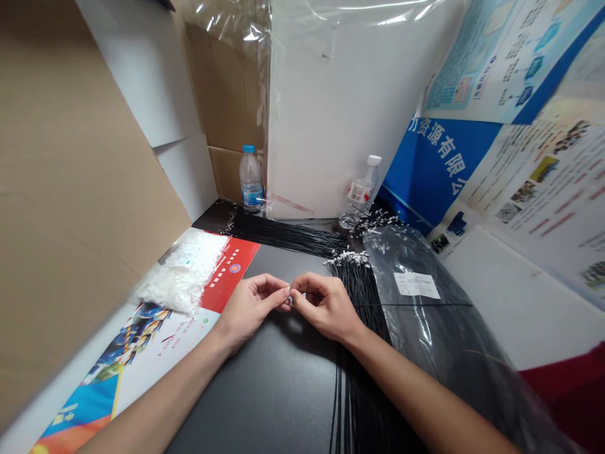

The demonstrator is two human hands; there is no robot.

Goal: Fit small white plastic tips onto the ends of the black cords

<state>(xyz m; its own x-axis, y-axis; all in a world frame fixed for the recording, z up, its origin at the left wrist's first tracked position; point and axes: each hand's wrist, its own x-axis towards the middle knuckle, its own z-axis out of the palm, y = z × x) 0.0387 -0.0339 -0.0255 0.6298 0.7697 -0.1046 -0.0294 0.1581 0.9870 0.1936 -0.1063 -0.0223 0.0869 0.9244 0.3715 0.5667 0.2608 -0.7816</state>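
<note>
My left hand and my right hand meet over the dark table, both closed in a pinch with fingertips touching. A small whitish piece shows between the fingertips, mostly hidden by them. From behind my right hand a single black wire runs out to the right, and it appears to lead into that hand's grip. Beside and beneath my right forearm lies a thick bundle of black wires with white ends at the top. Left of my left hand is a clear bag of small white pieces.
More black wires lie across the back. Two plastic bottles, one blue-capped and one white-capped, stand there. A clear plastic bag with a label covers the right side. Cardboard walls the left; a printed sheet lies underneath the white pieces.
</note>
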